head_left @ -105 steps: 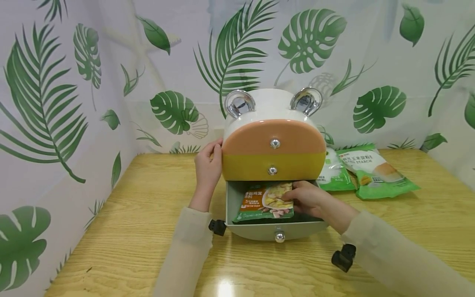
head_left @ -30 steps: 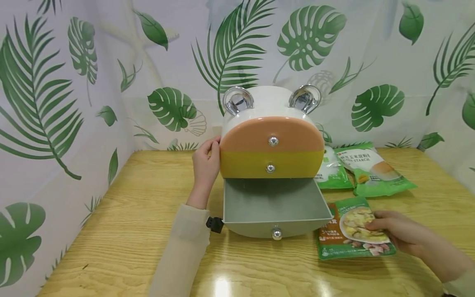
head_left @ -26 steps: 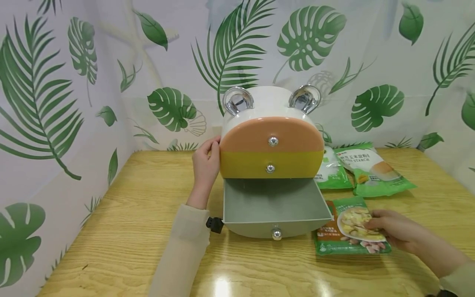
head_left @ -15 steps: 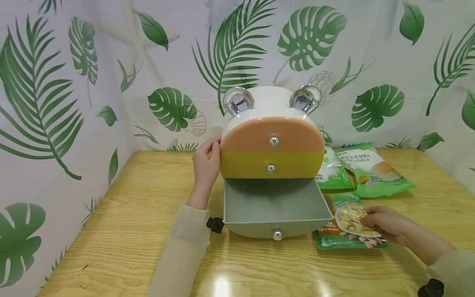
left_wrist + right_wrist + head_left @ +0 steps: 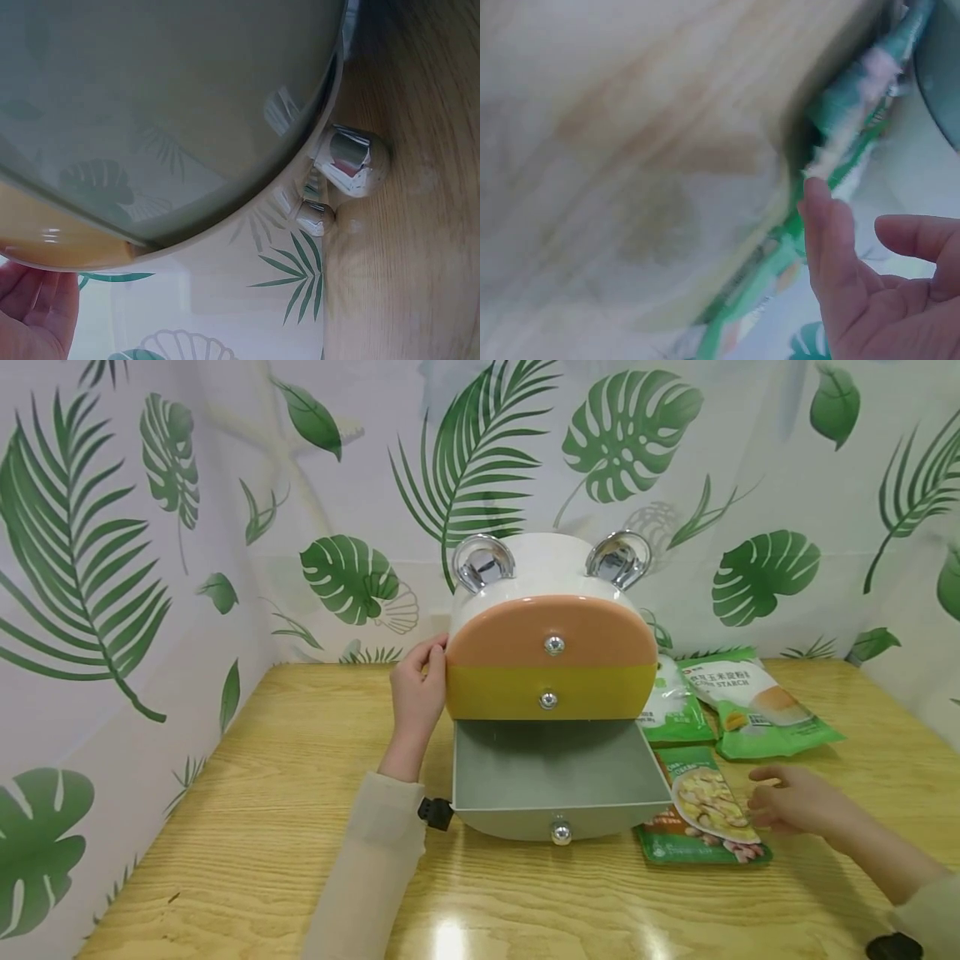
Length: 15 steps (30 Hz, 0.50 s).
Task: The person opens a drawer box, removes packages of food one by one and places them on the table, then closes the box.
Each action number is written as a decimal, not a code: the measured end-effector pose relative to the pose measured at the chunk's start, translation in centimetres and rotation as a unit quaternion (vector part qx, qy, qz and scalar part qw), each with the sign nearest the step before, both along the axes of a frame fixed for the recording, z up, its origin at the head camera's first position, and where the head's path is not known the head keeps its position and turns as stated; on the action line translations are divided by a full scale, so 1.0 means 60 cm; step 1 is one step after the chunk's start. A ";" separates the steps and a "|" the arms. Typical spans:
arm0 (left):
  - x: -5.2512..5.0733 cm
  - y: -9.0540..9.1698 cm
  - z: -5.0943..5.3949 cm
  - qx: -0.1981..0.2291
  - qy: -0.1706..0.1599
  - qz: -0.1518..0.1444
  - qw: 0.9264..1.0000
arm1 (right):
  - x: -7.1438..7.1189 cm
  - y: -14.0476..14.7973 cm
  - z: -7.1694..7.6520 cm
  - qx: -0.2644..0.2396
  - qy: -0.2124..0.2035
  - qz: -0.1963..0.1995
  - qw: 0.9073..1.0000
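A small frog-shaped cabinet (image 5: 551, 627) has an orange drawer, a yellow drawer and a grey-green bottom drawer (image 5: 555, 768), which is pulled out with a bare floor. My left hand (image 5: 418, 685) rests against the cabinet's left side; in the left wrist view its fingers (image 5: 56, 296) touch the side. A green and orange food packet (image 5: 708, 806) lies on the table, right of the bottom drawer and partly hidden by it. Just right of the packet, my right hand (image 5: 802, 806) hovers apart from it with nothing held. Its thumb and fingers (image 5: 832, 240) are spread.
Behind the packet lie a corn starch bag (image 5: 772, 702) and another green and white bag (image 5: 675, 702), partly hidden by the cabinet. All stand on a wooden table (image 5: 315, 860). A leaf-print cloth (image 5: 300, 510) hangs behind.
The packet came out of the bottom drawer and moved to the table on the right. My right hand has let it go and drawn slightly right. The left hand stayed on the cabinet.
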State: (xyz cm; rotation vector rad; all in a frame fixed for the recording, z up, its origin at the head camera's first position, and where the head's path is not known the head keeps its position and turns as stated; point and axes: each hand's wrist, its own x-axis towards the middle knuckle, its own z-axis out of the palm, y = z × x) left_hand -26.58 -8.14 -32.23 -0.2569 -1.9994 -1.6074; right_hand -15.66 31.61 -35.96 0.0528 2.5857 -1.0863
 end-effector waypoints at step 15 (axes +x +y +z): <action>-0.003 0.002 -0.002 -0.002 -0.004 0.003 1.000 | 0.044 -0.091 0.057 0.105 0.216 0.051 0.969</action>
